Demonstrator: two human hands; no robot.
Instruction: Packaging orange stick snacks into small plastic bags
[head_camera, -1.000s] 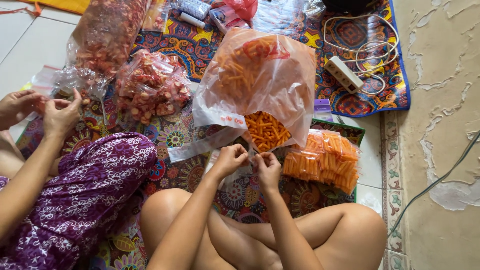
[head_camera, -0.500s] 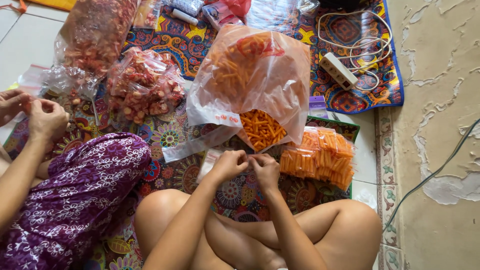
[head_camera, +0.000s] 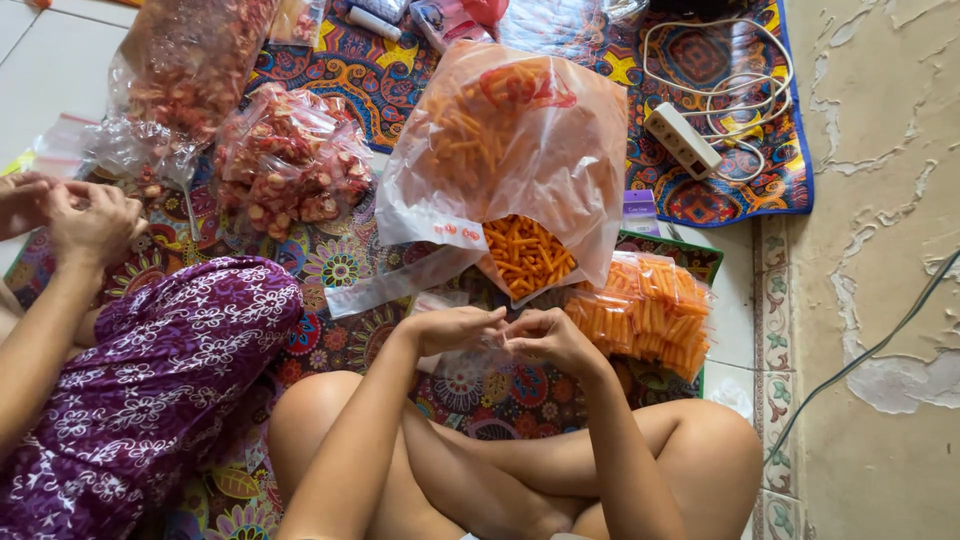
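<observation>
Left hand (head_camera: 455, 328) and right hand (head_camera: 548, 338) held together above crossed bare legs, fingertips meeting, both pinched shut on a small clear plastic packet (head_camera: 492, 342); packet mostly hidden between the fingers, contents not readable. Just beyond the hands, touching distance: big clear bag of orange stick snacks (head_camera: 510, 150), mouth open and sagging toward the hands, sticks visible at the opening. Just right of the right hand: heap of small filled packets of the same orange sticks (head_camera: 645, 312), lying on a green tray (head_camera: 700, 262). Left of the left hand, flat on the patterned mat (head_camera: 360, 75): empty clear plastic strip (head_camera: 385, 288). Farther out to the left: two bags of pink-red snacks (head_camera: 285, 165), one behind the other. Far left edge: second person's two hands (head_camera: 75, 215) closed together on something small, purple flowered cloth (head_camera: 170, 380) over that person's lap. Well beyond the right hand: white power strip (head_camera: 683, 140) with coiled white cable. Cracked floor off to the right.
</observation>
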